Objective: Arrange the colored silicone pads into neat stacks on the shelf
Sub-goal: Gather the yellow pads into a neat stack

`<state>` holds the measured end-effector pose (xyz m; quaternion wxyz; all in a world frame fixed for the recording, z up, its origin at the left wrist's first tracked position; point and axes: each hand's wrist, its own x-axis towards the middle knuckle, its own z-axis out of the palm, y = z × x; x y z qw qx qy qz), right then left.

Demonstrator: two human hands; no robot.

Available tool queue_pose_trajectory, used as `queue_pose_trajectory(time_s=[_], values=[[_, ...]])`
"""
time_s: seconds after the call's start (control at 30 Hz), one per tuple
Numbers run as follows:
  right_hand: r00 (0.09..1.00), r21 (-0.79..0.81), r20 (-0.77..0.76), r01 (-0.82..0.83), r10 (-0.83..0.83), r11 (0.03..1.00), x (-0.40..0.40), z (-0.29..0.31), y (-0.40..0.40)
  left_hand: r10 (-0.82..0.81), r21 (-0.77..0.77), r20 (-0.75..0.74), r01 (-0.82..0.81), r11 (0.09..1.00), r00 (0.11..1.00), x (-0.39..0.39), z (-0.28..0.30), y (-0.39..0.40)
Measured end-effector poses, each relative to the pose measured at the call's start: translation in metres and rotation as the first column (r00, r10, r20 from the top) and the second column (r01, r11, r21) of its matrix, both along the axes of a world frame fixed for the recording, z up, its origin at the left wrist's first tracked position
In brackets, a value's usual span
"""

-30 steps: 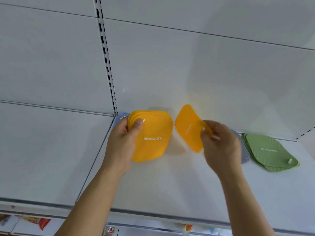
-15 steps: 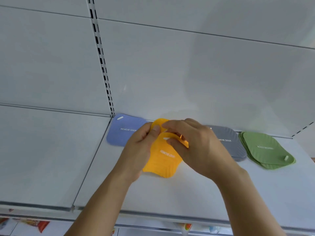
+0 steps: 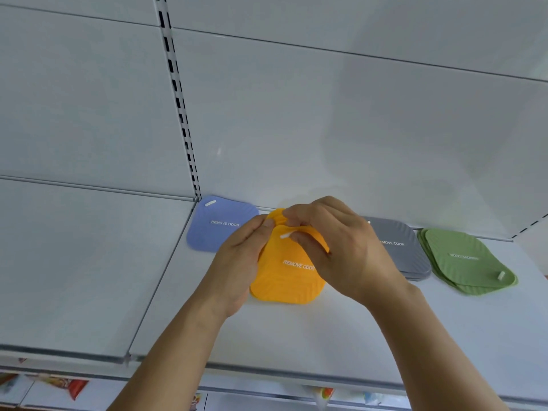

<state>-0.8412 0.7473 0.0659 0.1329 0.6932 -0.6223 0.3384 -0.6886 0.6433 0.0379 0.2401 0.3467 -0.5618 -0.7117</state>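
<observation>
A stack of orange silicone pads (image 3: 286,280) printed "REMOVE ODOR" sits at the middle of the white shelf (image 3: 326,336). My left hand (image 3: 240,262) grips the stack's left edge, thumb on top near its far corner. My right hand (image 3: 335,247) comes over from the right, and its fingers pinch the far top part of the orange pads by the white hanging slot. A blue pad (image 3: 218,223) lies flat behind and to the left. A grey stack (image 3: 400,247) and a fanned green stack (image 3: 465,259) lie to the right.
The shelf's back wall rises just behind the pads, with a slotted upright (image 3: 178,99) at the left. An adjoining shelf panel (image 3: 74,262) lies to the left. Below the front edge (image 3: 267,372), colourful packets show on a lower level.
A second ago my right hand held a single orange pad apart from the stack. It has brought that pad onto the stack, and both hands now hold the orange pads together, lower on the shelf.
</observation>
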Motion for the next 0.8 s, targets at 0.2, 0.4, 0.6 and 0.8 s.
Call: queue_pose_trajectory(time_s=[0.2, 0.4, 0.6, 0.8], values=[[1.0, -0.014, -0.014, 0.02, -0.02, 1.0, -0.003, -0.012, -0.005, -0.125, -0.289, 0.038, 0.131, 0.948, 0.991, -0.001, -0.005, -0.003], [0.827, 0.161, 0.373, 0.39, -0.421, 0.907, -0.002, -0.037, 0.012, -0.06, -0.364, -0.027, 0.045, 0.93, 0.998, -0.002, -0.013, -0.003], [0.333, 0.258, 0.9, 0.109, -0.28, 0.96, 0.006, -0.061, 0.031, -0.096, -0.424, -0.101, 0.045, 0.905, 0.99, -0.005, -0.018, 0.003], [0.397, 0.103, 0.873, 0.416, -0.283, 0.903, 0.019, -0.061, 0.033, -0.218, -0.413, -0.089, 0.163, 0.896, 0.972, -0.01, -0.028, 0.006]])
